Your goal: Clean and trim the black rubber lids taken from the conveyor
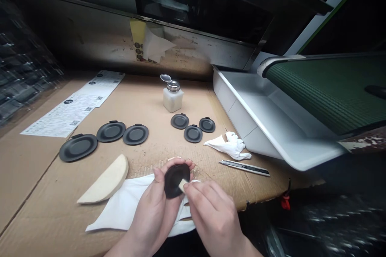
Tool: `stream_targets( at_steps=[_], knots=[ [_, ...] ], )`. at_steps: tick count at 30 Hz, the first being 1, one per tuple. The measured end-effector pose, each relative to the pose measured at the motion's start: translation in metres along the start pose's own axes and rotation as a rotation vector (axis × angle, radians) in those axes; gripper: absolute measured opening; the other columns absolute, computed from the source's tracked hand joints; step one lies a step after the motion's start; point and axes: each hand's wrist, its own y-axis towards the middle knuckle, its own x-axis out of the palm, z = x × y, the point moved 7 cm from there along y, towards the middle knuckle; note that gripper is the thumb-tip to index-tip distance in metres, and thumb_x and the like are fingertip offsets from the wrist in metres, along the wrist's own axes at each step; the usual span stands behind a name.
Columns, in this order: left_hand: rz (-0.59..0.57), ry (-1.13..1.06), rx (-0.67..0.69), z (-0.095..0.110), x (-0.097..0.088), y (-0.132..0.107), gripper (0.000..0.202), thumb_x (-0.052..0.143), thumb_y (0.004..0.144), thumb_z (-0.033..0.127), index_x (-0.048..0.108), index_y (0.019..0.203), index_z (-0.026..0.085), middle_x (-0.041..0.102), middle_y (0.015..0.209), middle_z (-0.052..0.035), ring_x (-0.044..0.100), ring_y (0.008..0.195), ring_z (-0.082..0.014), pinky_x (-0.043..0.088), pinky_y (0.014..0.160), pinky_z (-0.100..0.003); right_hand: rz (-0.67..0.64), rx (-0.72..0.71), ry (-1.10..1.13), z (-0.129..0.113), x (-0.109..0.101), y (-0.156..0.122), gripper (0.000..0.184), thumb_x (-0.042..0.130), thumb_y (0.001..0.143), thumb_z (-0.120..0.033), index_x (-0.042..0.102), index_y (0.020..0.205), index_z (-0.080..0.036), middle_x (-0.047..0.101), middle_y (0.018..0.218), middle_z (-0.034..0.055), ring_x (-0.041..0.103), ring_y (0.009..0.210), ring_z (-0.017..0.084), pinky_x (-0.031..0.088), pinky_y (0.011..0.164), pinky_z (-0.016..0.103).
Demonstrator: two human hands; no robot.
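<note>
Dark oval disc (177, 181), low centre of the frame, pinched on edge between thumb and fingers of the left hand (153, 209), a firm hold with no release. Right hand (214, 217) closed on a small pale foam wedge (182, 185), its tip against the disc's face. Wetness of that face: impossible to tell from this view.

Directly beneath, a crumpled white cloth (117, 204), with a half-moon foam block (105, 179) just to the left, all on a cardboard sheet (39, 204). Main risk here: a slip of the disc from the pinch through a slick surface or too much wedge pressure, with a drop onto the cloth or past the cardboard's near edge. Also possible: lint or smears on the face from a frayed wedge or a dirty cloth.

Farther out, mid-left, three larger dark ovals (111, 131); centre, three smaller dark discs (193, 133). Behind them, a dispenser bottle (173, 98) with its flip lid up: danger of a spill over those discs from a knock by a sleeve, and of fumes or drying from the open lid. Right of the hands, a utility knife (244, 168) beside white crumpled gloves (227, 145): danger of a nick with any wide swing of the right wrist.
</note>
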Motion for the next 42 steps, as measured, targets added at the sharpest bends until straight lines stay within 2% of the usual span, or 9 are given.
stream_targets(
  at_steps=[6,12,16,21,25,30,35,38,42],
  knots=[
    [0.05,0.0,-0.002,0.0,-0.002,0.0,0.04,0.041,0.086,0.047,0.065,0.093,0.016,0.063,0.107,-0.0097,0.049,0.113,-0.0252,0.033,0.102,-0.038,0.025,-0.02,0.022,-0.007,0.0,-0.004,0.029,0.054,0.079,-0.005,0.06,0.107,-0.014,0.068,0.082,0.0055,0.059,0.071,0.015,0.053,0.062,0.027],
    [-0.023,-0.006,-0.036,-0.002,0.0,0.003,0.04,0.037,0.088,0.047,0.062,0.097,0.017,0.062,0.106,-0.0094,0.049,0.112,-0.0241,0.036,0.099,-0.038,-0.071,-0.128,-0.149,0.009,-0.006,0.0,0.035,0.054,0.08,-0.007,0.057,0.114,-0.015,0.068,0.095,0.0071,0.059,0.079,0.018,0.053,0.066,0.029],
    [0.053,-0.059,-0.065,-0.001,-0.003,0.002,0.037,0.041,0.087,0.045,0.062,0.097,0.016,0.065,0.104,-0.0086,0.054,0.109,-0.0249,0.039,0.097,-0.039,-0.028,-0.228,-0.187,0.021,-0.011,0.016,0.041,0.056,0.08,-0.01,0.052,0.121,-0.016,0.067,0.101,0.0069,0.06,0.086,0.019,0.053,0.071,0.032],
    [0.107,-0.085,-0.125,-0.001,-0.004,-0.001,0.041,0.041,0.087,0.044,0.058,0.108,0.012,0.066,0.108,-0.0172,0.057,0.108,-0.0288,0.042,0.094,-0.041,0.071,-0.112,-0.225,0.055,-0.025,0.022,0.041,0.05,0.08,-0.002,0.056,0.117,-0.02,0.066,0.105,0.0058,0.06,0.098,0.019,0.05,0.085,0.034],
    [0.088,-0.133,-0.148,-0.003,-0.004,0.0,0.05,0.042,0.085,0.049,0.053,0.116,0.011,0.063,0.114,-0.0204,0.055,0.111,-0.0302,0.04,0.096,-0.04,-0.053,-0.007,-0.232,0.07,-0.018,0.009,0.036,0.044,0.084,-0.005,0.059,0.113,-0.019,0.064,0.108,0.0069,0.058,0.101,0.019,0.05,0.087,0.036],
    [0.088,-0.169,-0.169,-0.004,-0.006,0.001,0.054,0.039,0.086,0.051,0.053,0.117,0.01,0.065,0.11,-0.0196,0.056,0.111,-0.0295,0.039,0.098,-0.041,-0.151,0.033,-0.09,0.062,-0.011,0.002,0.021,0.051,0.084,-0.019,0.062,0.103,-0.021,0.064,0.105,0.0073,0.057,0.099,0.021,0.051,0.084,0.039],
    [0.101,-0.181,-0.182,-0.004,-0.005,-0.001,0.052,0.04,0.085,0.051,0.057,0.114,0.011,0.068,0.106,-0.0152,0.057,0.108,-0.028,0.038,0.098,-0.041,-0.061,0.046,0.105,0.049,-0.013,0.023,0.018,0.05,0.086,-0.016,0.058,0.102,-0.02,0.064,0.094,0.0053,0.056,0.09,0.018,0.048,0.08,0.036],
    [0.097,-0.198,-0.158,-0.003,-0.005,-0.001,0.047,0.04,0.087,0.049,0.058,0.112,0.014,0.065,0.112,-0.0113,0.052,0.114,-0.0246,0.034,0.101,-0.039,-0.135,0.037,0.11,0.038,0.002,0.039,0.015,0.054,0.085,-0.019,0.059,0.099,-0.02,0.063,0.087,0.0031,0.054,0.081,0.017,0.046,0.073,0.033],
    [0.044,-0.235,-0.128,-0.002,-0.002,-0.001,0.044,0.039,0.088,0.047,0.057,0.114,0.016,0.061,0.119,-0.0098,0.045,0.121,-0.0234,0.029,0.105,-0.039,-0.24,-0.002,0.041,0.029,0.019,0.056,0.01,0.054,0.085,-0.022,0.063,0.082,-0.02,0.06,0.078,0.0019,0.05,0.075,0.015,0.042,0.068,0.029]
  ],
)
